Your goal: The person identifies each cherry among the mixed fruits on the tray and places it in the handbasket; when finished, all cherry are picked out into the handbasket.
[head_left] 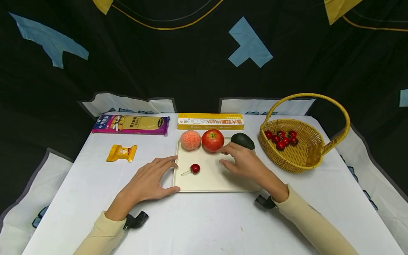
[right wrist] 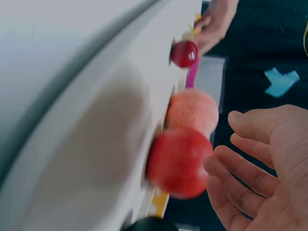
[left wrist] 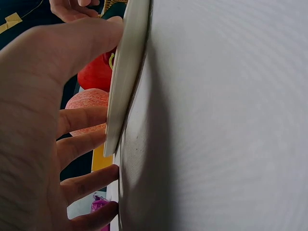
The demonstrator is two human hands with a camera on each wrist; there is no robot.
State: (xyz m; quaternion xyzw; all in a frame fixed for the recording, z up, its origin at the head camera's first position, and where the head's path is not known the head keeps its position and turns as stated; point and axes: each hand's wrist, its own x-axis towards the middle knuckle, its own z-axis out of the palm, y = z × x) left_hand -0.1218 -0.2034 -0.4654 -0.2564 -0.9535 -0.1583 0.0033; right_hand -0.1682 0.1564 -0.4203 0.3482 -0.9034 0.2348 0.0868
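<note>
Thumb and fingertips of my left hand (head_left: 146, 180) touch the left side of a cream tray (head_left: 213, 182), spread apart; the left wrist view shows the thumb at its rim (left wrist: 127, 82). Over the right half of the tray hovers my right hand (head_left: 247, 161), fingers loosely bent, holding nothing. It is nearest a red apple (head_left: 213, 140), and in the right wrist view its fingertips come close to the apple (right wrist: 178, 163). A pink peach-like fruit (head_left: 190, 140) sits left of the apple, a dark green avocado (head_left: 243, 140) right of it. One stemmed cherry (head_left: 195, 169) lies on the tray.
A wicker basket (head_left: 306, 166) with a tall handle holds several cherries (head_left: 280, 145) at the right. Behind the tray is a yellow-and-white pasta box (head_left: 210, 121). A purple noodle packet (head_left: 137, 124) and a small yellow wrapped snack (head_left: 122, 153) lie at the left.
</note>
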